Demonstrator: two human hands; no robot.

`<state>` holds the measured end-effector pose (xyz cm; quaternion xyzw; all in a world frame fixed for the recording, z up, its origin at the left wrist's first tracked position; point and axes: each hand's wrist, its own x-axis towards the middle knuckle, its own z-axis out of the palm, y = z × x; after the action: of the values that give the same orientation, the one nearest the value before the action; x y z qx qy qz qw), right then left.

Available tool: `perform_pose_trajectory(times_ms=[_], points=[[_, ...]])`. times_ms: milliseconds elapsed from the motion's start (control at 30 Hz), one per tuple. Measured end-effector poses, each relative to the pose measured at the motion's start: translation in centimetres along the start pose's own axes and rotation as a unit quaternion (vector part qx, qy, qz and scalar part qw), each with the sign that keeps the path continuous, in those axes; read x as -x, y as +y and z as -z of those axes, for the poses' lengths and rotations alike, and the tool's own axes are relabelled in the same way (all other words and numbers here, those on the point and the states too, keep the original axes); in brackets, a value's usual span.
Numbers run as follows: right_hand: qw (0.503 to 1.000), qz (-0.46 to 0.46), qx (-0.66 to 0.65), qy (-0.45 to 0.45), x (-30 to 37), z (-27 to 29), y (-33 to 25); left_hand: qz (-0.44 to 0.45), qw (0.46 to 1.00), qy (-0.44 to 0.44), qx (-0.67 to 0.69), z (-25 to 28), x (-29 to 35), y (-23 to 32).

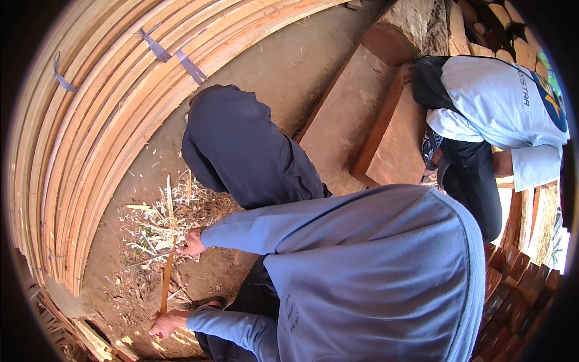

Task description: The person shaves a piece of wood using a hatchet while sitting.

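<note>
My left hand (169, 323), low at the left of the view, is closed around the lower end of a flat brown wooden strip (166, 283). The strip runs up to my right hand (191, 242). That hand is closed on what looks like a knife (148, 259), whose thin grey blade points left and crosses the strip near its upper part. The handle is hidden in the fingers. Pale shavings (148, 232) lie on the ground under and beside the right hand. Whether a light sliver above that hand belongs to the strip, I cannot tell.
Long boards (90, 120), tied with grey bands (155, 47), curve along the left. My knee (241, 145) rises above my right arm. Behind it lie brown trough-like pieces (350, 108). Another person in a white shirt (488, 90) sits at the right; stacked wooden blocks (512, 295) stand lower right.
</note>
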<state>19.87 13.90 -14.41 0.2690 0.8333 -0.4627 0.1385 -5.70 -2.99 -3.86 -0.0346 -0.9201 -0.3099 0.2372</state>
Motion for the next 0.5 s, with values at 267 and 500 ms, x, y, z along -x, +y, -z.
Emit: perform_pose_trajectory(times_ms=[267,500], points=[[0.971,-0.132,-0.166,-0.109,2.4,3.9,-2.2,0.142,0.896,0.065,0.416,0.0,0.2,0.0],[0.957,-0.192,-0.168,-0.135,2.1,2.7,0.1,0.266,0.866,0.062,0.420,2.4,2.3,4.6]])
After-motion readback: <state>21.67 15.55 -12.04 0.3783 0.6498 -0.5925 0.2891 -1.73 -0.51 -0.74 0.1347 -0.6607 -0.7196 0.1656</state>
